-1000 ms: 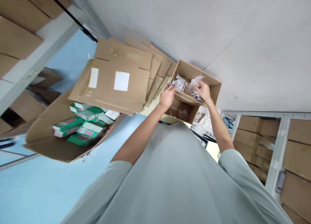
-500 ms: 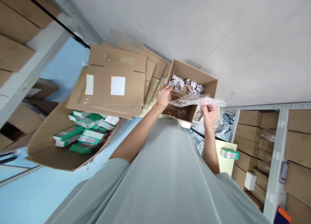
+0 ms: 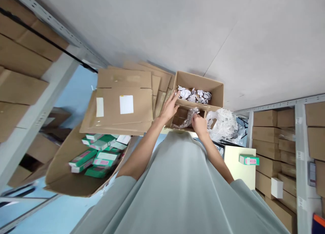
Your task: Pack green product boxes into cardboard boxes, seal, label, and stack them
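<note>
A: What's in the right hand (image 3: 199,125)?

B: Clear plastic wrap (image 3: 186,122), thin and glossy, all crinkles that catch white glints. It looks brownish where the cardboard shows through. The grip is clamped on it, fingers curled in tight.

A: Where exactly is the wrap?

B: In the mouth of the near box (image 3: 181,112), a brown carton at the near edge of the pale tabletop (image 3: 167,130). It bunches up toward the box's right side and trails down to its near edge, left of the hand. Whether it touches the bottom, I can't tell.

A: And the left hand (image 3: 168,110)?

B: Fingers apart, stretched out over the near left corner of the far box (image 3: 200,79). That one stands right behind the near box and has crumpled paper (image 3: 200,96), white and greyish, along its bottom.

A: Anything to the sides?

B: Flattened cartons (image 3: 139,109) lie just past the boxes' left edges, the top one bearing two white labels (image 3: 126,104). Nearer the person, an open carton (image 3: 59,163) holds green-and-white packets (image 3: 82,158). A fluffy white heap (image 3: 224,124) sits beside the near box's right edge.
</note>
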{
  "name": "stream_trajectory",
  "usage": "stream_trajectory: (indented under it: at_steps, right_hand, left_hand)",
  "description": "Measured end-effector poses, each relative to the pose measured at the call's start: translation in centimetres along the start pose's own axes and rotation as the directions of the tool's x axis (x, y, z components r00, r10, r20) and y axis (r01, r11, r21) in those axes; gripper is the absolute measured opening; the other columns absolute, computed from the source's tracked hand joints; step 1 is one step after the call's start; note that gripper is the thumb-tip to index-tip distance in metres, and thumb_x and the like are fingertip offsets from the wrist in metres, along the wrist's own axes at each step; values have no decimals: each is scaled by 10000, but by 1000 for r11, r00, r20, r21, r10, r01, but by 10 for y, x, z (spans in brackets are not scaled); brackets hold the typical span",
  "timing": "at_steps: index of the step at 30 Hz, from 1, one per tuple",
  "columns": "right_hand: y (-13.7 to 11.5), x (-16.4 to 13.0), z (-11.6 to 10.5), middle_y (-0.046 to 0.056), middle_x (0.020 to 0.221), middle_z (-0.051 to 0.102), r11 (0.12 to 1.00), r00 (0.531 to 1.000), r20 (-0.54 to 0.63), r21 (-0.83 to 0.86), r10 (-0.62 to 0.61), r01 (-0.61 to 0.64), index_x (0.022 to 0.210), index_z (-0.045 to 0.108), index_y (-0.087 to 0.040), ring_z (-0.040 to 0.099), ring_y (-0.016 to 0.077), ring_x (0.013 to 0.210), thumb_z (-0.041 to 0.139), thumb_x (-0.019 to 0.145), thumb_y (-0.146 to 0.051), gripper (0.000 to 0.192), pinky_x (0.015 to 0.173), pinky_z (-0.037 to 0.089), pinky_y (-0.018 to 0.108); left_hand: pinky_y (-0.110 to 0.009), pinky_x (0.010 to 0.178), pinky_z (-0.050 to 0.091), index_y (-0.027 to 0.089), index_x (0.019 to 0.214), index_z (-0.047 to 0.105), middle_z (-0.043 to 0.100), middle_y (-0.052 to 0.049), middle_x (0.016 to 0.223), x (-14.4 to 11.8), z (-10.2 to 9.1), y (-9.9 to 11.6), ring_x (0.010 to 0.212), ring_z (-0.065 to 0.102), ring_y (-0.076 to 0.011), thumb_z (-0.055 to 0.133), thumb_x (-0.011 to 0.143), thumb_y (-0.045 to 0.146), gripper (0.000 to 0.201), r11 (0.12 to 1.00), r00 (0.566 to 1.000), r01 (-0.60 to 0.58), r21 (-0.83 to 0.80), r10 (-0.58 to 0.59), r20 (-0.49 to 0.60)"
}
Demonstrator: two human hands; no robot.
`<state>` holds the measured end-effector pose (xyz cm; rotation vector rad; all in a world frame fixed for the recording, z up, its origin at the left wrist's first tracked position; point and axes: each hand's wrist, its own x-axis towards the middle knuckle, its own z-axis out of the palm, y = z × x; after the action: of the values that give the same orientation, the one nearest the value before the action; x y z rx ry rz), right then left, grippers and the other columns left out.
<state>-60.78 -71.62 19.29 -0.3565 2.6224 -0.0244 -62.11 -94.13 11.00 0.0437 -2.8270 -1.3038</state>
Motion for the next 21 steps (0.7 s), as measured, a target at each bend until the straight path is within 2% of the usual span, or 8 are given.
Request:
stream_trajectory:
  at_steps: [2,5,8,10,13,16,19,21]
  right_hand:
    - [-13,9,1,251,1367,802,991,993,94,-102,-73,82,1440,716,-116,828,275,1226,428,1134,-80,422,977,607,315]
    - [-30,31,3,285,1271,825,986,974,214,-131,-77,107,1324,790,-71,827,295,1258,461,1080,9,417,995,624,330]
    - [-34,42,1,277,1127,850,991,964,264,-111,-37,69,1172,833,-47,849,314,1195,566,1025,29,315,971,635,338]
    - [-25,35,-3,280,1191,841,993,964,265,-103,-31,60,1229,814,-49,832,306,1233,567,1036,11,319,1003,620,332]
    - [-1,5,-9,259,1372,789,999,993,114,-45,-17,23,1370,735,-106,778,300,1316,540,1136,-154,309,1048,587,345]
    - [26,-27,-10,211,1334,790,985,980,-119,88,158,-148,1348,686,-158,784,315,1204,614,1152,-402,321,943,584,358]
    - [43,-45,-3,192,1273,804,937,937,-115,163,328,-308,1293,686,-145,794,316,1118,671,1118,-417,325,873,559,349]
    - [47,-50,4,180,1255,814,921,932,-64,190,358,-341,1264,708,-142,799,309,1097,654,1114,-351,262,857,541,340]
  left_hand:
    - [-486,1400,408,297,1865,204,256,-89,1926,-4,-4,3,1752,360,-303,594,1040,136,927,1000,1000,0,16,0,-6]
    - [-519,1359,469,296,1863,219,207,-84,1935,-8,-6,9,1716,430,-334,535,1053,137,884,998,1000,12,63,-12,7]
    - [-541,1353,475,299,1811,385,198,-63,1939,-9,-8,14,1715,428,-352,509,1075,168,758,992,1000,19,123,-21,18]
    - [-551,1368,450,320,1736,516,203,-32,1942,-10,-9,18,1735,386,-360,518,1101,227,642,988,1000,28,153,-28,-3]
    - [-542,1381,423,308,1669,585,306,-65,1912,-19,-15,26,1713,422,-360,554,1131,368,542,985,993,83,149,-70,-95]
    - [-517,1342,463,238,1617,589,593,-170,1695,-43,-21,36,1596,560,-368,669,1089,486,589,971,966,207,121,-183,-182]
    - [-507,1227,555,204,1435,653,734,-181,1426,-79,-25,44,1413,675,-392,841,956,480,585,927,931,348,139,-324,-171]
    - [-497,1168,584,224,1241,702,759,-158,1300,-100,-25,47,1317,713,-381,820,946,388,358,896,912,407,177,-385,-142]
